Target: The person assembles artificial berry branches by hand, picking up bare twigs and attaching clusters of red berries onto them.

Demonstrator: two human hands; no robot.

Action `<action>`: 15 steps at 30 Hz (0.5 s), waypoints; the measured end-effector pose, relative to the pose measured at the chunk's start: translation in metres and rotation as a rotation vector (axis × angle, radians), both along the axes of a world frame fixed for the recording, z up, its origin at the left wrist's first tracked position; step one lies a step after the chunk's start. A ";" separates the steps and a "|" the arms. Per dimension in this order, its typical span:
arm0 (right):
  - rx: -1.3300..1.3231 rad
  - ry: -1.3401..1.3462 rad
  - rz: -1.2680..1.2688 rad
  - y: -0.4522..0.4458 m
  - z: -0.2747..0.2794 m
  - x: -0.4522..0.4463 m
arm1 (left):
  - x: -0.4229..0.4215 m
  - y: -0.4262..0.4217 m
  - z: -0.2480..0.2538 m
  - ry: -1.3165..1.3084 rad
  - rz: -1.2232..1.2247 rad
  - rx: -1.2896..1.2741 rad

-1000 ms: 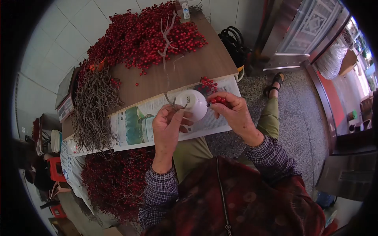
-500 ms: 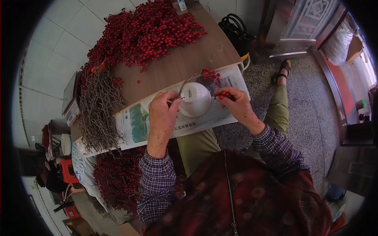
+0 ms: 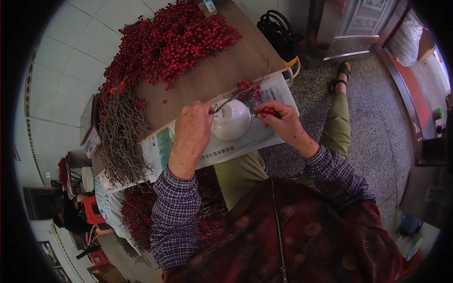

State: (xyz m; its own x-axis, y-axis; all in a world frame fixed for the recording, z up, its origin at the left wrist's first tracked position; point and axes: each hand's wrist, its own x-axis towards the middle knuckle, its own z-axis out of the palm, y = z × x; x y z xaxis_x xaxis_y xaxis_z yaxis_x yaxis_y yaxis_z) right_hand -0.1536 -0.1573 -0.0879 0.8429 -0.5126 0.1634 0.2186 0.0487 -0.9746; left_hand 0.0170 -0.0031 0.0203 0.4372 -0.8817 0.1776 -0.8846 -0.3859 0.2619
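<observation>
Twig (image 3: pixel 239 95) and red berries (image 3: pixel 267 111) held at upturned white bowl (image 3: pixel 233 125).
Left hand (image 3: pixel 191 134) closed on the twig's near end, twig slanting over the bowl; right hand (image 3: pixel 289 126) pinches the berries just beside the bowl, above newspaper (image 3: pixel 270 134).

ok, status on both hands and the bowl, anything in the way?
Left hand pinching branch. Right hand holding red berries. Bowl upside down on newspaper. Branch crosses bowl's far edge in view; berry cluster beyond.
</observation>
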 end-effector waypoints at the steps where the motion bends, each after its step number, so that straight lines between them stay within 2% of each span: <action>1: 0.003 -0.002 -0.003 0.000 0.000 0.000 | 0.001 -0.001 0.001 0.021 -0.024 0.008; 15: 0.043 -0.029 0.037 -0.003 0.002 -0.003 | -0.005 -0.008 0.000 -0.080 -0.094 0.071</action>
State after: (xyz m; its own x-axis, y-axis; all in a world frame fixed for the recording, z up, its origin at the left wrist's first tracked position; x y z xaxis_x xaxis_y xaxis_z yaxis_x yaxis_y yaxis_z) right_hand -0.1565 -0.1604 -0.0856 0.8565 -0.4886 0.1664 0.2436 0.0986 -0.9648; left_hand 0.0122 -0.0116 0.0198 0.3395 -0.9295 0.1439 -0.9345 -0.3158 0.1644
